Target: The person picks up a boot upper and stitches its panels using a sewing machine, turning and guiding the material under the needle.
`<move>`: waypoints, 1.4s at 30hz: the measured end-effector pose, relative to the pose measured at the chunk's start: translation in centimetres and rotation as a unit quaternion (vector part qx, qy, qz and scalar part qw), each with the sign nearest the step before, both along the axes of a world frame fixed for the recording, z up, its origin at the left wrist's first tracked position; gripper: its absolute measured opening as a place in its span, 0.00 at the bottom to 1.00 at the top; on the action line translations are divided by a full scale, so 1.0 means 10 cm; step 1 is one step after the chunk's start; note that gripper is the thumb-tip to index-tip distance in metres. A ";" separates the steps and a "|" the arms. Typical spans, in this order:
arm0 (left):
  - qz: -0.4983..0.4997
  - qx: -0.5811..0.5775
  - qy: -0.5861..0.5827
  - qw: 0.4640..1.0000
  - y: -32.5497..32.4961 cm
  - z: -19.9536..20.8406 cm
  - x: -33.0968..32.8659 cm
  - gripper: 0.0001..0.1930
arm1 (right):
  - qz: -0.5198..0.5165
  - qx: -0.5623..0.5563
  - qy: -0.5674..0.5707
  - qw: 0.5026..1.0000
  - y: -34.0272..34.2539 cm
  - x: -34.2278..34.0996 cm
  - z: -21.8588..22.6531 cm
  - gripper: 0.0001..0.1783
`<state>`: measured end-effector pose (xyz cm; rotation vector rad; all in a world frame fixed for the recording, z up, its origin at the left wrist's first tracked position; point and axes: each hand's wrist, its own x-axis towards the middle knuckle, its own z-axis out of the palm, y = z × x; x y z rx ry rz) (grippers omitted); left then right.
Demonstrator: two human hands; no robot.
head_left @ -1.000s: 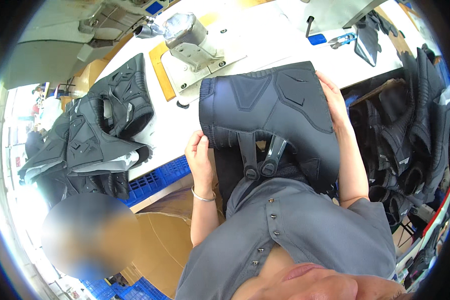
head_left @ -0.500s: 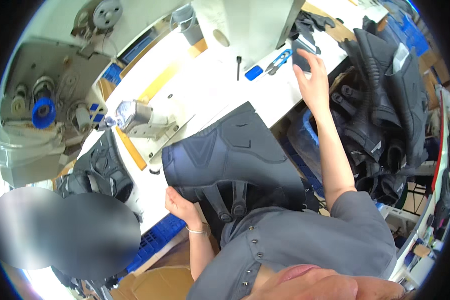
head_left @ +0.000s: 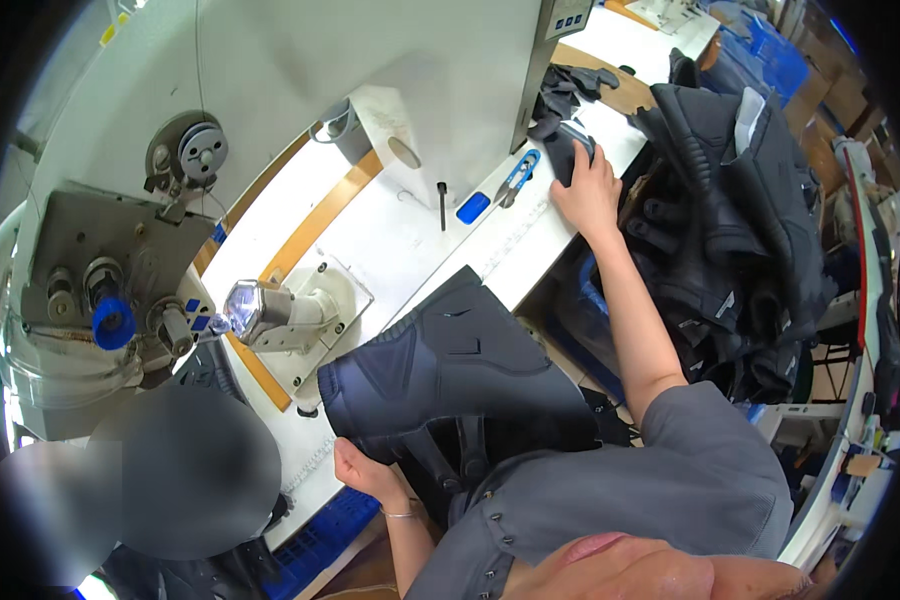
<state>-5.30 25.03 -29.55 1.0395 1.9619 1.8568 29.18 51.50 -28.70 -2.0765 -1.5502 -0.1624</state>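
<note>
A black padded boot upper (head_left: 470,360), with moulded panels and two straps, lies across my front at the table's edge. My left hand (head_left: 365,470) is closed on its lower left edge, thumb uppermost and the other fingers partly hidden. Out at the far right of the white table, my right hand (head_left: 588,195) has thumb and fingers around a dark flat piece (head_left: 562,158); its exact kind is unclear. Thread snips (head_left: 519,178) with blue handles and a small blue block (head_left: 473,208) lie left of that hand.
A large pale sewing machine (head_left: 420,60) rises over the table (head_left: 400,225), its metal post (head_left: 290,315) standing left of the upper. More black boot uppers (head_left: 740,200) are heaped at the right. A blue crate (head_left: 320,530) sits below the table's near edge. Blurred patches cover the lower left.
My right hand has come down from hovering with spread fingers onto the dark flat piece. My left hand keeps its hold on the boot upper. The whole view has shifted.
</note>
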 end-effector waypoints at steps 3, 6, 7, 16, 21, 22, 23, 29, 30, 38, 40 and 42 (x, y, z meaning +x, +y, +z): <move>-0.012 0.007 -0.006 1.000 -0.01 -0.01 -0.01 0.21 | -0.029 -0.013 0.008 0.999 0.01 0.03 0.04 0.40; -0.010 0.002 -0.010 1.000 -0.01 -0.02 -0.02 0.20 | -0.039 -0.017 -0.003 0.999 0.06 0.06 0.07 0.41; -0.010 0.002 -0.011 1.000 0.00 -0.01 0.00 0.20 | -0.043 -0.029 -0.003 0.999 0.07 0.07 0.10 0.40; -0.012 0.000 -0.006 1.000 -0.02 0.01 0.01 0.20 | -0.077 -0.001 0.011 0.997 0.08 0.04 0.04 0.41; -0.015 -0.007 0.016 1.000 -0.02 0.00 0.00 0.20 | -0.050 0.074 -0.077 0.993 0.22 0.29 0.18 0.38; -0.014 -0.007 0.003 1.000 -0.02 0.02 0.01 0.20 | -0.020 0.064 -0.047 0.997 0.36 0.38 0.29 0.34; -0.014 -0.006 -0.009 1.000 -0.03 0.02 0.01 0.21 | 0.009 0.054 -0.017 0.998 0.51 0.46 0.39 0.30; -0.025 0.006 -0.016 1.000 -0.01 0.02 0.02 0.21 | 0.091 -0.119 0.027 0.988 1.12 0.46 0.47 0.23; -0.022 0.008 -0.016 1.000 0.00 0.02 0.01 0.21 | 0.090 -0.113 0.024 0.989 1.20 0.48 0.40 0.21; -0.012 -0.007 0.005 1.000 -0.02 0.00 -0.02 0.20 | 0.155 -0.061 0.090 0.982 1.14 0.57 0.55 0.09; -0.009 0.001 -0.011 1.000 -0.03 0.00 0.01 0.20 | 0.153 -0.005 0.116 0.981 0.95 0.59 0.88 0.07; -0.011 0.010 -0.030 0.999 -0.02 0.02 0.04 0.20 | 0.146 0.051 0.140 0.978 0.92 0.62 0.99 0.06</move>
